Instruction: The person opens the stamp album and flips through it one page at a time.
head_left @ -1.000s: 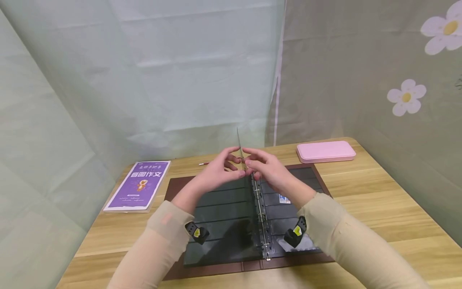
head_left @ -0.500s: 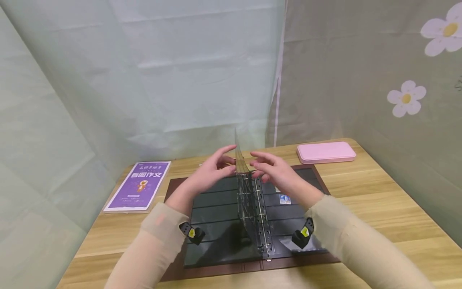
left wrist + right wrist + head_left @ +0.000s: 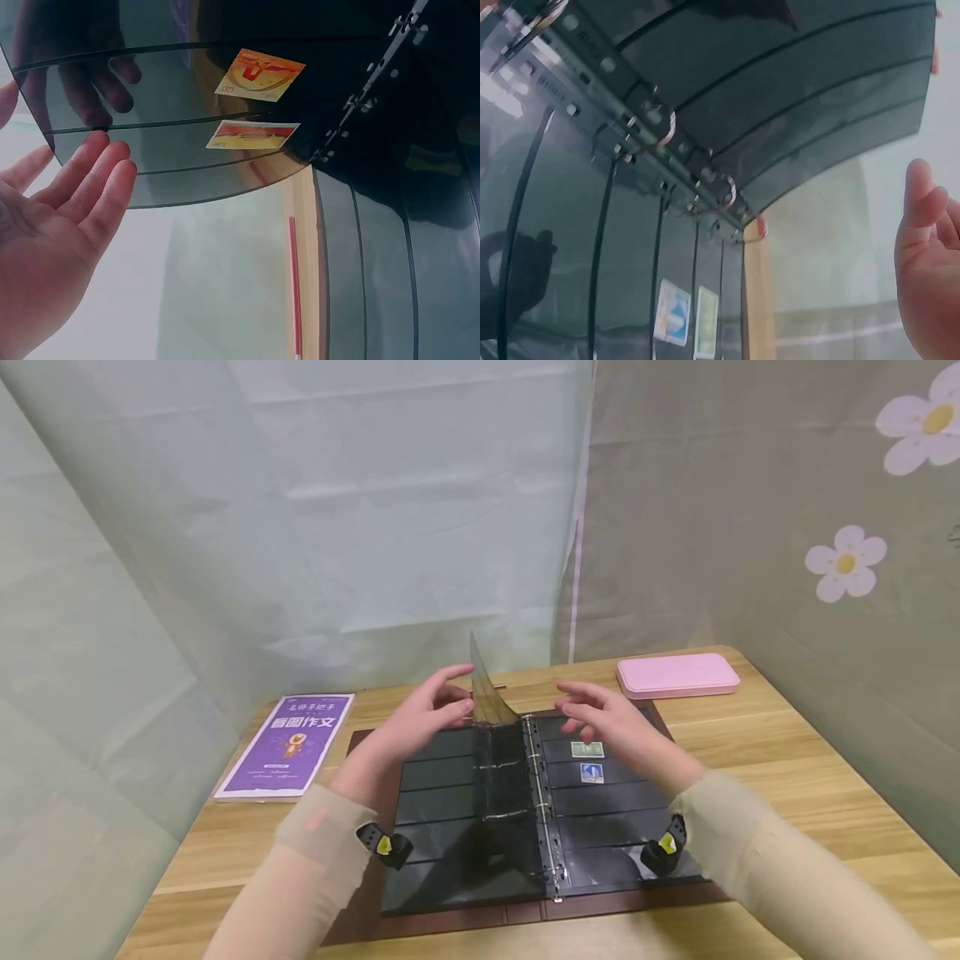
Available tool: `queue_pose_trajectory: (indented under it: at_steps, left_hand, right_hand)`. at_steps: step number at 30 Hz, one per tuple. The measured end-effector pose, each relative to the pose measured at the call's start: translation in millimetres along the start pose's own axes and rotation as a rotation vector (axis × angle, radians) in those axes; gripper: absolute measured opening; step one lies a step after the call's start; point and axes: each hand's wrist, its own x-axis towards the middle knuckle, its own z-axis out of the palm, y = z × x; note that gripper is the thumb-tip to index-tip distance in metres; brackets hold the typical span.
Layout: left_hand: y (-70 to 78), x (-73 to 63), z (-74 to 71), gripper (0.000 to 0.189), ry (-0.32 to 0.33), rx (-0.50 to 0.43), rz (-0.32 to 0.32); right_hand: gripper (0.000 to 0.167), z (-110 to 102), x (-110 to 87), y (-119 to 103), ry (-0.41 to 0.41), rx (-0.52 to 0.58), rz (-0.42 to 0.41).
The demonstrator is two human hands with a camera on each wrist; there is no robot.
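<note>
A stamp album (image 3: 442, 893) with a ring spine lies spread on the table. One dark, clear-strip page (image 3: 491, 702) stands up from the rings, curved and leaning left. My left hand (image 3: 420, 710) touches this page's outer edge with its fingertips. In the left wrist view, that hand (image 3: 67, 202) has loosely extended fingers, and the page carries an orange stamp (image 3: 260, 75) and a red-yellow stamp (image 3: 253, 136). My right hand (image 3: 611, 722) hovers over the right-hand page, apart from the raised one, fingers relaxed. Below it sit a green stamp (image 3: 587, 749) and a blue stamp (image 3: 592, 773).
A purple booklet (image 3: 288, 747) lies left of the album. At the back right is a pink case (image 3: 677, 675). A thin red stick, perhaps a pencil (image 3: 294, 285), lies behind the album. Fabric curtains (image 3: 412, 510) stand close behind the wooden table (image 3: 810, 793).
The raised page has swung left with my left hand. My right hand has come away from it and moved right, exposing the green and blue stamps.
</note>
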Motion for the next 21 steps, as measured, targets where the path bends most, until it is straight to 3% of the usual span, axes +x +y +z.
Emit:
queue_pose_trajectory:
  at_steps: [12,21]
  left_hand:
    - [-7.2,-13.0,-12.8,0.052,0.05,0.007,-0.017]
    - [-10.3,-19.5,-15.6,0.052,0.075,0.011,-0.036]
  right_hand:
    - [0.053,-21,-10.4,20,0.017,-0.112,-0.015]
    - [0.057,-36,-18.8,34,0.015,-0.264,0.001]
